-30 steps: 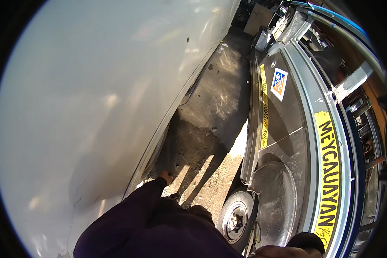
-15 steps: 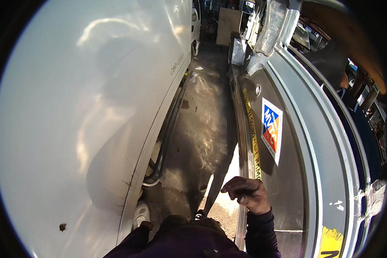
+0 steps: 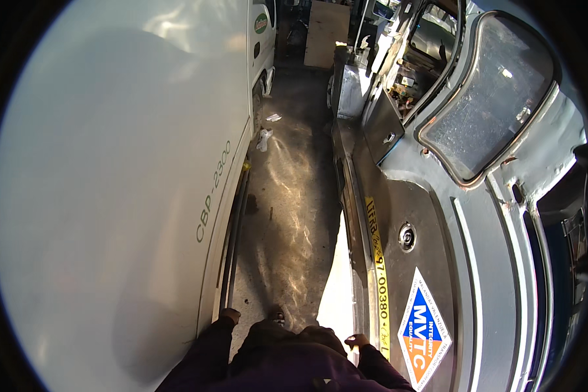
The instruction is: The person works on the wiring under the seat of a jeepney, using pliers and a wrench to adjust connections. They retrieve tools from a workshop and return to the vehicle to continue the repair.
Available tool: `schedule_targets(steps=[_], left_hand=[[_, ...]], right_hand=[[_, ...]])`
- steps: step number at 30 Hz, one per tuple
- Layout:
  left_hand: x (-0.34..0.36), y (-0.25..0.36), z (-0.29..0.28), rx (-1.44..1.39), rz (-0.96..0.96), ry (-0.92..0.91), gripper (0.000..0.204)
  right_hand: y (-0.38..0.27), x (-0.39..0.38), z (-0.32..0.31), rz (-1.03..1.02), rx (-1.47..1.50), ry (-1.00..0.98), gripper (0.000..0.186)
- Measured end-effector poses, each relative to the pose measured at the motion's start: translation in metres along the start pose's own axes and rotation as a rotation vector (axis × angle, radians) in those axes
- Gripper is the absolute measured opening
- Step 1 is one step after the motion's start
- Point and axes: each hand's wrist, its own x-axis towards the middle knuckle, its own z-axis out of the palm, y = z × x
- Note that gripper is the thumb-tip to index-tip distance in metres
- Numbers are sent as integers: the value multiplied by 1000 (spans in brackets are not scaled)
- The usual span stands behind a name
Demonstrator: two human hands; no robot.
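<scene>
My left hand (image 3: 230, 315) hangs low at my side, close to the lower edge of the white truck box (image 3: 124, 196). Its fingers are mostly hidden, so its grip does not show. Also low, my right hand (image 3: 357, 340) is beside the grey metal side of a vehicle (image 3: 415, 202). Its fingers are loosely bent and apart, with nothing seen in them. Along that vehicle's side are a yellow lettered strip (image 3: 377, 261), a round metal fitting (image 3: 407, 236) and a diamond-shaped blue, orange and white sticker (image 3: 424, 330).
A narrow concrete aisle (image 3: 287, 196) runs ahead between the two vehicles. White scraps (image 3: 264, 139) lie on it near the truck's wheel (image 3: 257, 104). A brown board (image 3: 326, 36) stands at the far end. Up right is a framed window (image 3: 490, 98) on the grey vehicle.
I have moved forward along the aisle, and more of the grey vehicle's window now shows. My right hand has dropped from in front of the panel to my side.
</scene>
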Motion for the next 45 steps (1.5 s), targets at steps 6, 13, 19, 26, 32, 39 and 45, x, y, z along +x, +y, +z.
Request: schedule_targets(steps=[6, 13, 19, 26, 32, 39, 45], left_hand=[[111, -72, -338, -1286, -296, 428, 37], [254, -114, -551, -1271, -245, 261, 35], [310, -177, -723, -1338, -16, 441, 38], [477, -283, -921, -1567, 5, 534, 42], [600, -375, -1112, -1450, 39, 482, 43], [720, -446, -1329, -1304, 145, 611, 47], [851, -479, -1457, -1081, 119, 526, 45]], right_hand=[[-39, 52, -94, 445, 739, -91, 12], [-232, 293, -226, -196, -667, -439, 31], [-582, 451, -451, -153, -284, 33, 43], [-888, 570, -652, -465, -71, 260, 39], [-1014, 669, -703, -422, 101, 9, 39], [-1149, 816, -836, -464, 327, -39, 37], [-1300, 1012, -938, -457, -97, 69, 45]])
